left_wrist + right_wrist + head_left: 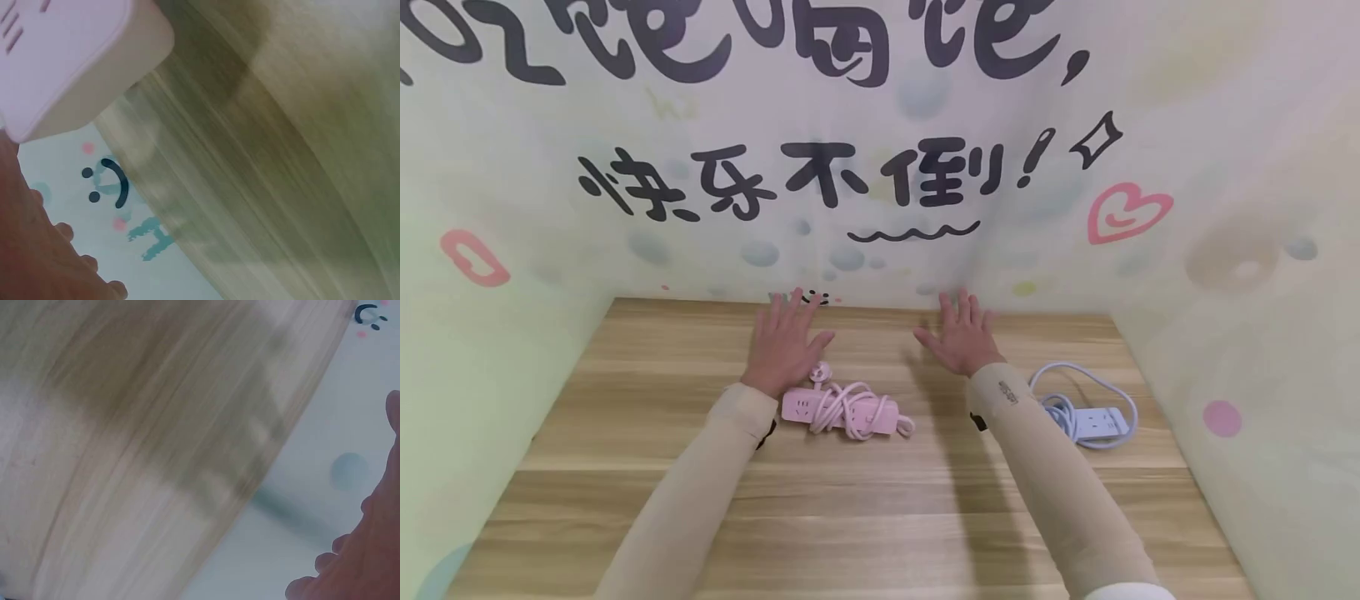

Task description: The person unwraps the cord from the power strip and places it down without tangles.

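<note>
A pink power strip [840, 412] lies on the wooden table, its white-pink cord wound around its middle and its plug [820, 372] at the upper left. My left hand [784, 346] is just beyond the strip's left end, fingers straight and spread toward the back wall, holding nothing. In the left wrist view, the strip's corner [81, 56] looms close beside the left hand [44, 237]. My right hand [964, 337] also has straight, spread fingers and holds nothing; the right wrist view shows its edge [362, 562]. To the right, a pale blue power strip [1097, 423] lies with its cord coiled, partly hidden by my right forearm.
The wooden table [865, 517] meets a white back wall [737, 267] printed with dark characters and bubbles. Side walls [1247, 350] enclose the table on the left and right. The blue cord [1093, 375] loops behind the blue strip.
</note>
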The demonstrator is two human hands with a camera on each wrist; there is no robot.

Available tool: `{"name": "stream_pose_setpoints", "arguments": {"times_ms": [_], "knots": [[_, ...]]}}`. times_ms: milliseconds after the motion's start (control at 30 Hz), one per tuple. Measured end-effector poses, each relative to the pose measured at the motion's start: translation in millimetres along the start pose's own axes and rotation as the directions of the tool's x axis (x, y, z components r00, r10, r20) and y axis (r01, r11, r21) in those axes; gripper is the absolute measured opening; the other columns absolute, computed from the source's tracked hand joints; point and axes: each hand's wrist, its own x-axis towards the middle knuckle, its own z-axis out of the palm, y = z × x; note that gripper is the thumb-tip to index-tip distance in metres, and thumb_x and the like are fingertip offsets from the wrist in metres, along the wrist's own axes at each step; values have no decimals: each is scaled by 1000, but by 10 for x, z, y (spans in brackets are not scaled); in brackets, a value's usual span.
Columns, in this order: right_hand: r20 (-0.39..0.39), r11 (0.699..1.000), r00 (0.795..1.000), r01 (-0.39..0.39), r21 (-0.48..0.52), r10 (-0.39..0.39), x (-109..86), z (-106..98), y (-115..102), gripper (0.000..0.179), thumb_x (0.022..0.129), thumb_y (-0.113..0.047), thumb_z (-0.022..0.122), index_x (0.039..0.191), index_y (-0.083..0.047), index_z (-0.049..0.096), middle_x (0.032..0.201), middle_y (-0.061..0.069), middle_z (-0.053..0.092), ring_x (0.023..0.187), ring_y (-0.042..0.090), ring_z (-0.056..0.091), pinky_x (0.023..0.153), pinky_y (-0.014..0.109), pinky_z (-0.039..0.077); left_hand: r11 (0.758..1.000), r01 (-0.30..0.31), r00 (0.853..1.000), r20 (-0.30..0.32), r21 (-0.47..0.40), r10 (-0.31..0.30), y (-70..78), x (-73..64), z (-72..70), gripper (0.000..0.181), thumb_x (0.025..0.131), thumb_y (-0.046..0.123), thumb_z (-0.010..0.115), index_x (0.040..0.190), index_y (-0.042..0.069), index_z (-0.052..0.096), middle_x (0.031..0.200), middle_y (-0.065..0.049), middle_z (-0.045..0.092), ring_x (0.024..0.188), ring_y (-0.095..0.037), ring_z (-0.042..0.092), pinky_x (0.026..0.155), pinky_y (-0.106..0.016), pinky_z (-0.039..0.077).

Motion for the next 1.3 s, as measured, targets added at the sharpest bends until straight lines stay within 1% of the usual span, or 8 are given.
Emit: {"name": "stream_pose_setpoints", "arguments": {"times_ms": [133, 267, 367, 500, 733, 933, 1067, 1300], "knots": [[-40, 999, 998, 49, 16, -48, -34, -17, -27, 92, 102, -68, 34, 164, -7, 3, 169, 28, -6, 158, 48, 0, 127, 68, 9, 999, -30, 1000, -1, -15, 30, -59, -85, -11, 74, 104, 64, 29, 165, 24, 17, 173, -14, 7, 159, -45, -2, 127, -68, -1], [-57, 995, 995, 90, 37, -88, -95, -35, -62, 90, 103, -63, 38, 164, -5, 6, 170, 27, -3, 158, 45, 2, 128, 63, 12, 998, -44, 999, -13, -34, 44, -84, -172, -10, 73, 104, 63, 30, 164, 23, 20, 173, -14, 10, 159, -43, -1, 125, -71, 3], [-47, 987, 992, 123, 106, -119, -159, -33, -105, 90, 103, -60, 43, 164, -5, 7, 171, 23, -2, 158, 44, 8, 128, 60, 18, 998, -48, 999, -23, -46, 47, -100, -235, 11, 72, 105, 60, 31, 162, 16, 26, 170, -18, 20, 157, -45, 10, 125, -71, 11], [-29, 970, 984, 176, 165, -174, -254, -16, -165, 89, 103, -61, 44, 164, -8, 7, 172, 18, 2, 157, 42, 15, 127, 56, 25, 995, -21, 1000, -11, -94, 20, -99, -332, 4, 69, 107, 51, 38, 158, 5, 32, 164, -23, 31, 152, -45, 26, 125, -65, 20], [-61, 940, 953, 304, 153, -298, -450, 50, -251, 82, 104, -55, 46, 164, -7, 14, 170, 19, 18, 155, 38, 27, 125, 52, 32, 977, 59, 997, 56, -203, -49, -72, -487, -23, 76, 107, 59, 28, 156, 2, 32, 161, -24, 33, 148, -43, 35, 123, -59, 32], [-93, 896, 907, 420, 145, -411, -642, 158, -359, 74, 104, -47, 54, 160, -5, 28, 161, 18, 39, 149, 35, 41, 122, 50, 39, 970, 47, 999, 30, -240, -41, -64, -638, -80, 65, 109, 51, 34, 149, 1, 43, 151, -19, 47, 139, -39, 48, 116, -58, 42], [-90, 886, 899, 437, 153, -428, -728, 237, -376, 75, 103, -45, 56, 160, -6, 27, 161, 18, 40, 147, 35, 43, 121, 49, 40, 965, 51, 998, 44, -258, -41, -71, -723, -102, 59, 109, 47, 36, 150, 5, 43, 152, -16, 49, 139, -39, 50, 115, -58, 43], [-75, 895, 903, 429, 124, -422, -806, 386, -344, 75, 103, -51, 53, 161, -9, 27, 160, 16, 42, 146, 32, 45, 120, 47, 42, 963, 49, 995, 92, -264, -26, -101, -849, -55, 56, 109, 42, 44, 151, 7, 43, 154, -15, 49, 140, -38, 50, 115, -57, 43]]}}
